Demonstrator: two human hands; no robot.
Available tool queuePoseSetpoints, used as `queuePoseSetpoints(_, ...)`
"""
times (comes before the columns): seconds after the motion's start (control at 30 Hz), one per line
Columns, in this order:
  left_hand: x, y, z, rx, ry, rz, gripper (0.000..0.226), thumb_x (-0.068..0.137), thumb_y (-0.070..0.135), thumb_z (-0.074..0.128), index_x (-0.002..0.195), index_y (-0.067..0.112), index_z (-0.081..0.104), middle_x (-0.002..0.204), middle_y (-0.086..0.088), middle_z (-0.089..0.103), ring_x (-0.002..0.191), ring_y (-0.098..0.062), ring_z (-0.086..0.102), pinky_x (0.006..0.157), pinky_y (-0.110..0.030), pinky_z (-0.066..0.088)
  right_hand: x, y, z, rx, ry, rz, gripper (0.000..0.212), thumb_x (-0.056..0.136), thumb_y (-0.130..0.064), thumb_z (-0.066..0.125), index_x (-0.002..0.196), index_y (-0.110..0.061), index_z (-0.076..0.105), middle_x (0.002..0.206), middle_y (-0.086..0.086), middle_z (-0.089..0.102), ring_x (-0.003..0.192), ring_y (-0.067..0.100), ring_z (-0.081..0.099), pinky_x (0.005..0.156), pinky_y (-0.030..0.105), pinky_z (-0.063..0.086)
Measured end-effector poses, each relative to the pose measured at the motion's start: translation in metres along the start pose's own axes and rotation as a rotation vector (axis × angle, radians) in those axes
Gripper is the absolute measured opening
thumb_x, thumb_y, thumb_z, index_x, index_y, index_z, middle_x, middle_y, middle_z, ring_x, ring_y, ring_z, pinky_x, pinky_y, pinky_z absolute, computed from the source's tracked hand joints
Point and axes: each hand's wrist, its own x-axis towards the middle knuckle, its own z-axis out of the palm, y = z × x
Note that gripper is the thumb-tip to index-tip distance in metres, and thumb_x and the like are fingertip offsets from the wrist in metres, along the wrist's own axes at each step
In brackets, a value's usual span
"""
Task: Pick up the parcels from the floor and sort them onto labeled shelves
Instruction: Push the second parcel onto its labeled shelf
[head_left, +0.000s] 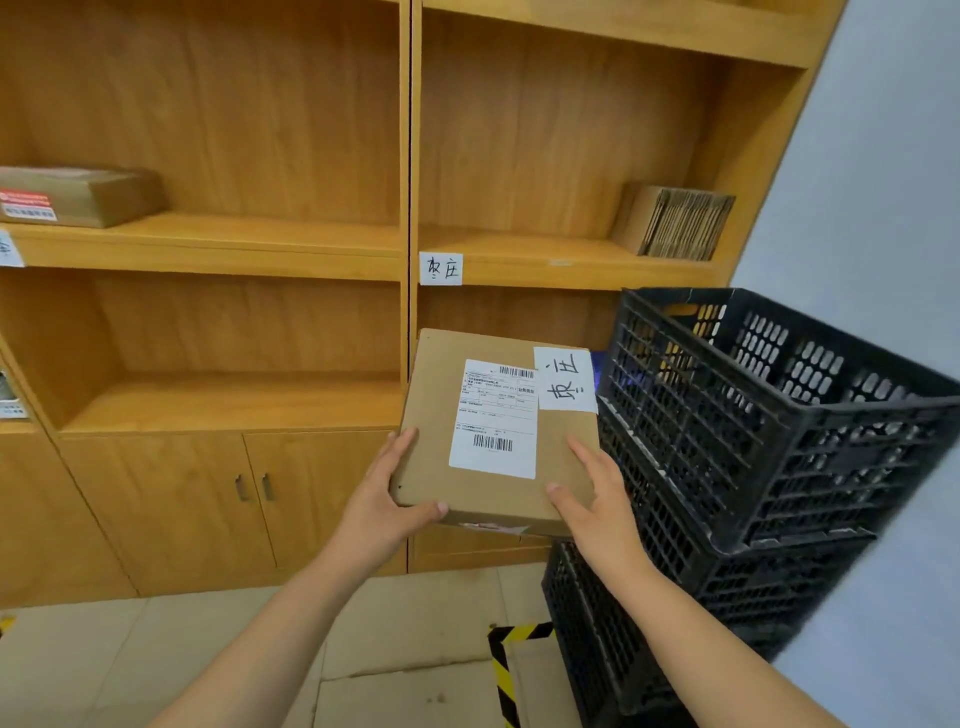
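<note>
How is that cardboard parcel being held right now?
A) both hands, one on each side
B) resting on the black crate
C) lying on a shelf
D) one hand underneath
A: the left hand and right hand grip opposite sides of the parcel, in front of the shelves.

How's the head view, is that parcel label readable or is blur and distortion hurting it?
Head view: handwritten tag on the brown cardboard parcel reads clearly; printed shipping label text is too small and soft; wide-angle bends the wooden shelves; lighting even, no glare.
</note>
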Motion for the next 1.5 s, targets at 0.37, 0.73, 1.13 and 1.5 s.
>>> queuePoseSetpoints(0.37,0.151,0.02,0.062,0.051,0.08,0.048,0.093,0.068,0.013,0.079,0.14,0.04,0.025,0.154,0.006,0.017,0.139,-0.008,0.017,0.113,-0.034,0.027,0.172,0.029,-0.04,0.04,-0.018,-0.079,0.054,0.087,-0.025,0.062,0.123,-0.056,0.035,0.153,-0.005,0.019,0.142,0.012,0.017,0.111,0.032,0.022)
queuePoseSetpoints(0.73,0.256,0.007,0.066,0.091,0.155,0.11,0.091,0.069,0.014,0.078,0.142,0.034,0.027,0.154,0.012,0.01,0.139,-0.004,0.013,0.113,-0.043,0.028,0.276,0.033,-0.02,0.066,0.027,-0.119,0.055,0.087,-0.022,0.062,0.125,-0.054,0.039,0.155,-0.007,0.019,0.133,-0.003,0.016,0.108,0.025,0.018)
queuePoseSetpoints(1.13,0.414,0.007,0.025,0.174,0.223,0.276,0.087,0.069,0.017,0.077,0.138,0.039,0.028,0.147,0.024,0.003,0.134,0.005,0.012,0.108,-0.025,0.023,0.431,0.0,0.025,0.059,0.085,-0.205,0.056,0.086,-0.021,0.062,0.13,-0.049,0.042,0.155,-0.009,0.015,0.126,-0.009,0.014,0.105,0.023,0.018)
queuePoseSetpoints(1.5,0.511,0.0,0.009,0.269,0.177,0.281,0.095,0.07,0.016,0.078,0.141,0.04,0.019,0.153,0.021,-0.006,0.133,0.004,0.006,0.111,-0.029,0.02,0.527,0.004,0.051,0.029,0.146,-0.241,0.055,0.085,-0.023,0.062,0.129,-0.05,0.044,0.153,-0.01,0.018,0.13,-0.007,0.019,0.106,0.023,0.022)
